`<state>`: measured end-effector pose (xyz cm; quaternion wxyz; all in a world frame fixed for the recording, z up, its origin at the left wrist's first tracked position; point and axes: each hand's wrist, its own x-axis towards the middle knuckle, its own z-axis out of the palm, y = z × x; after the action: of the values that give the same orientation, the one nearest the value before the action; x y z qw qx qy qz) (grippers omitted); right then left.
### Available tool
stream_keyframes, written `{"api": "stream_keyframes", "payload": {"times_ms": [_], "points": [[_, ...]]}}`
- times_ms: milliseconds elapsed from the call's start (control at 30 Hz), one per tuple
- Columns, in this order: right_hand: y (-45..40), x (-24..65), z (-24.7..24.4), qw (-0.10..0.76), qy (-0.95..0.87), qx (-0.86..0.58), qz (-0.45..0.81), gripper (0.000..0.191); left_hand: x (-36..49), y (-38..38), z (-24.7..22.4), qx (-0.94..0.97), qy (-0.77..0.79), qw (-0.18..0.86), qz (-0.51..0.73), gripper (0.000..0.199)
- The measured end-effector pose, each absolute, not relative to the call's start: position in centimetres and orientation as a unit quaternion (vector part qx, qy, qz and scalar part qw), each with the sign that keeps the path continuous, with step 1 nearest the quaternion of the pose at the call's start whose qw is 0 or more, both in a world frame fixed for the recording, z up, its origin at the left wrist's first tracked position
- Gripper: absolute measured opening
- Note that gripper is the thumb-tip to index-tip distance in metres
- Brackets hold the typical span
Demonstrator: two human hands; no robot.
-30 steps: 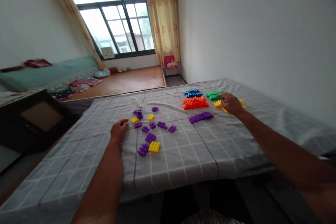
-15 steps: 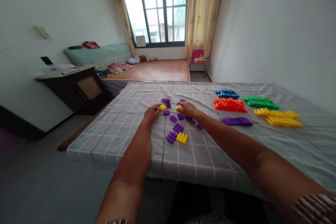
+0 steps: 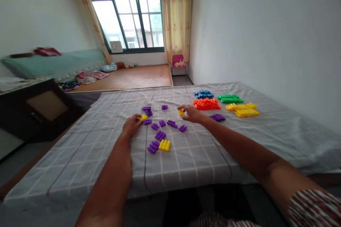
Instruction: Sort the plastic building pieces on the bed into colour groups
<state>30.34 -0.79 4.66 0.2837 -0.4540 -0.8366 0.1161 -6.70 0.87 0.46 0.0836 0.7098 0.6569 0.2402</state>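
Observation:
My left hand (image 3: 132, 125) rests low over the cloth, its fingers closed on a yellow plastic piece (image 3: 143, 117) beside the scattered purple ones. Between the thumb and fingers of my right hand (image 3: 189, 112) is another small yellow plastic piece (image 3: 181, 112), held to the left of the orange pile. Several short purple ridged pieces (image 3: 160, 135) lie loose between and in front of the hands. Nearest me, a yellow piece with rounded ridges (image 3: 164, 145) touches a purple piece (image 3: 153, 147).
On the right side of the checked tablecloth (image 3: 197, 159) are sorted groups: blue (image 3: 204, 94), orange (image 3: 206, 104), green (image 3: 230, 98), yellow (image 3: 246, 110) and purple (image 3: 217, 117). A dark cabinet (image 3: 16, 113) stands left, and a bed (image 3: 144, 74) lies beyond the table.
My right hand has moved right with its yellow piece, away from the purple pieces and towards the sorted groups. My left hand stays at its yellow piece. The view has turned right.

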Motion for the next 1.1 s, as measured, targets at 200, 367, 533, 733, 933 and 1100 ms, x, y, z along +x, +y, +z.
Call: {"api": "stream_keyframes", "payload": {"times_ms": [200, 367, 533, 733, 933, 1100], "points": [[-3.6, 47.2, 5.3, 0.341, -0.737, -0.583, 0.032, 0.046, -7.5, 1.1, 1.3, 0.658, 0.693, 0.104, 0.278, 0.054], [-5.5, 62.5, 4.5, 0.329, -0.591, -0.736, -0.015, 0.044, -8.0, 1.4, 2.1, 0.604, 0.712, 0.111, 0.341, 0.054], [-7.2, 70.6, 1.7, 0.282, -0.549, -0.786, 0.019, 0.041, -6.4, 1.6, 5.4, 0.613, 0.712, 0.084, 0.33, 0.05], [-6.9, 71.8, 0.3, 0.274, -0.575, -0.767, 0.075, 0.04, 1.9, 1.6, 10.6, 0.716, 0.632, 0.053, 0.291, 0.045], [-6.3, 70.9, 0.2, 0.332, -0.583, -0.732, 0.121, 0.043, 16.8, 0.3, 10.9, 0.82, 0.496, 0.124, 0.257, 0.045], [-7.1, 71.2, -1.2, 0.392, -0.528, -0.752, 0.043, 0.046, 29.9, -1.5, 9.0, 0.876, 0.398, 0.165, 0.216, 0.042]]}}
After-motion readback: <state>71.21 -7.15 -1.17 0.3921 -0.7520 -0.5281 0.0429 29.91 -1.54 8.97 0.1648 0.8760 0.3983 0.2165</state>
